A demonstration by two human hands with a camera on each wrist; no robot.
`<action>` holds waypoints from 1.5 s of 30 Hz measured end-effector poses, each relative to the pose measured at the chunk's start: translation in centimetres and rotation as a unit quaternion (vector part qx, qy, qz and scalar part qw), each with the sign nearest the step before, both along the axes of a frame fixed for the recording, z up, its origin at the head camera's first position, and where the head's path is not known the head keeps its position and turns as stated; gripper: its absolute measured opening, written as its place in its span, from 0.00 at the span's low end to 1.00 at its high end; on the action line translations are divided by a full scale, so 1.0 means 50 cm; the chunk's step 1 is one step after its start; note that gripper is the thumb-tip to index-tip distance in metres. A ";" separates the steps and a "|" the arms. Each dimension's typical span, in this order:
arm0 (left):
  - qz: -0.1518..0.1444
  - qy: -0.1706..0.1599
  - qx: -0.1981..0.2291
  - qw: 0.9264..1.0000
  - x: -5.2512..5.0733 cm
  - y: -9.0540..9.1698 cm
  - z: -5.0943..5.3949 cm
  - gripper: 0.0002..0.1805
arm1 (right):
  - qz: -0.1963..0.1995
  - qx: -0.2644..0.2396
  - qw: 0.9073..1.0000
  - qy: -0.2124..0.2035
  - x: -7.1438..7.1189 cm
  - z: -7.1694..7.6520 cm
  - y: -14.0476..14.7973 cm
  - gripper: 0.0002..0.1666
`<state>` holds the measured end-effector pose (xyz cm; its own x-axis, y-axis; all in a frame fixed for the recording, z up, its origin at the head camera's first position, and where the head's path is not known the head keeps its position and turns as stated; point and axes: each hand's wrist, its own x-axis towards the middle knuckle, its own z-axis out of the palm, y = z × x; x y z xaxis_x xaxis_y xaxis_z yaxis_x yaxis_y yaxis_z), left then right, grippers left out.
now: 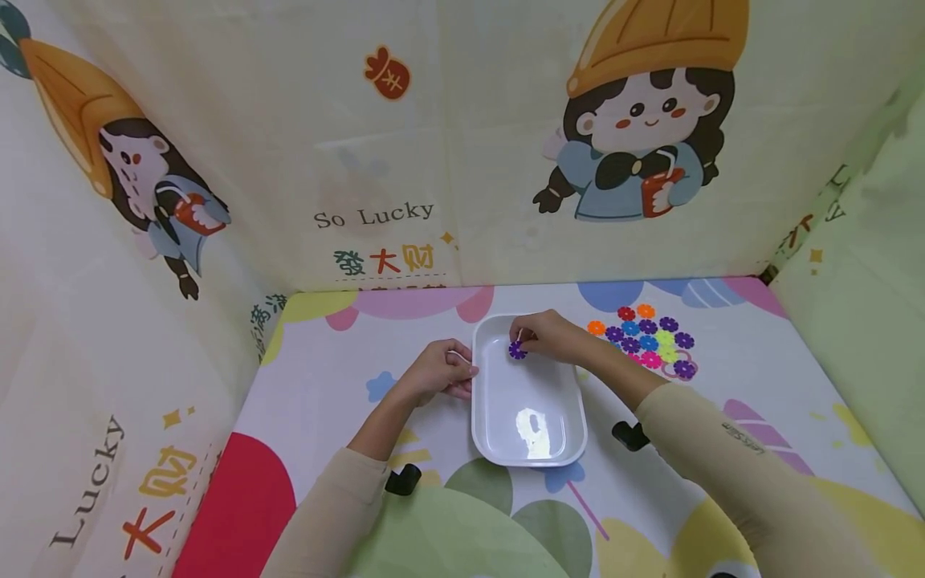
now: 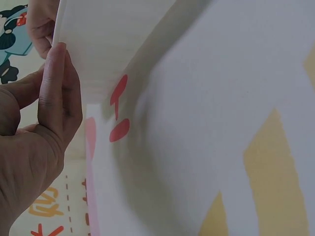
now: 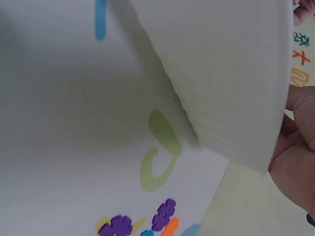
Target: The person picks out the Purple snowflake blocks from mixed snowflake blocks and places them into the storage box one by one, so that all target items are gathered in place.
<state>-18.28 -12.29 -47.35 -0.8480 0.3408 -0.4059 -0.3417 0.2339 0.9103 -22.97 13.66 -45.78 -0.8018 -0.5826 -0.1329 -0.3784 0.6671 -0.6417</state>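
Note:
A white rectangular tray (image 1: 499,433) stands on the table in front of me. My left hand (image 1: 439,371) holds its left rim, the fingertips against the outer wall, as the left wrist view also shows. Over the far part of the tray, my right hand (image 1: 545,335) pinches a purple flower-shaped plastic disc (image 1: 517,350) between thumb and fingers. From the right wrist, the tray's side wall (image 3: 231,88) hides the disc, and only part of the right hand (image 3: 298,142) shows.
Right of the tray lies a loose group of flower-shaped discs (image 1: 649,343) in purple, blue, orange, red, pink and yellow. The table is covered with a patterned cloth (image 1: 325,417). Printed fabric walls (image 1: 491,160) close off the back and both sides.

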 end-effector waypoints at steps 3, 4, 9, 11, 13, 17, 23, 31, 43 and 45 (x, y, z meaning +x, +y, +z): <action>-0.001 -0.001 -0.004 1.000 0.001 0.000 0.001 0.14 | -0.003 0.001 1.000 -0.013 -0.002 -0.008 -0.012 0.08; -0.001 -0.001 -0.004 1.000 0.001 0.001 0.001 0.13 | -0.001 0.004 1.000 -0.013 -0.002 -0.009 -0.015 0.08; -0.003 0.003 0.000 1.000 0.002 0.003 0.003 0.13 | 0.025 0.016 1.000 -0.011 0.002 -0.016 -0.027 0.05; -0.002 0.003 0.001 1.000 0.003 0.003 0.004 0.13 | 0.037 0.020 0.999 -0.021 0.008 -0.018 -0.031 0.05; -0.001 0.003 0.002 1.000 0.003 0.002 0.004 0.14 | 0.051 0.017 0.998 -0.042 0.014 -0.019 -0.035 0.05; -0.001 0.004 -0.003 1.000 0.003 0.001 0.005 0.14 | 0.076 0.017 0.994 -0.080 0.029 -0.020 -0.043 0.05; -0.001 -0.001 0.000 1.000 0.002 0.002 0.007 0.14 | 0.119 0.018 0.987 -0.108 0.055 -0.022 -0.053 0.06; -0.003 0.000 -0.003 1.000 0.002 0.000 0.005 0.13 | 0.177 0.018 0.979 -0.105 0.088 -0.029 -0.062 0.06; -0.006 0.001 -0.004 1.000 0.001 0.000 0.006 0.13 | 0.188 0.020 0.976 -0.104 0.123 -0.043 -0.077 0.07; -0.004 0.000 -0.002 1.000 0.001 0.001 0.007 0.13 | 0.189 0.021 0.977 -0.099 0.128 -0.042 -0.079 0.07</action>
<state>-18.25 -12.25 -47.01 -0.8449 0.3465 -0.4076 -0.3403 0.2398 0.9092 -16.57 9.69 -47.88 -0.4868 -0.8225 -0.2941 -0.4740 0.5316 -0.7020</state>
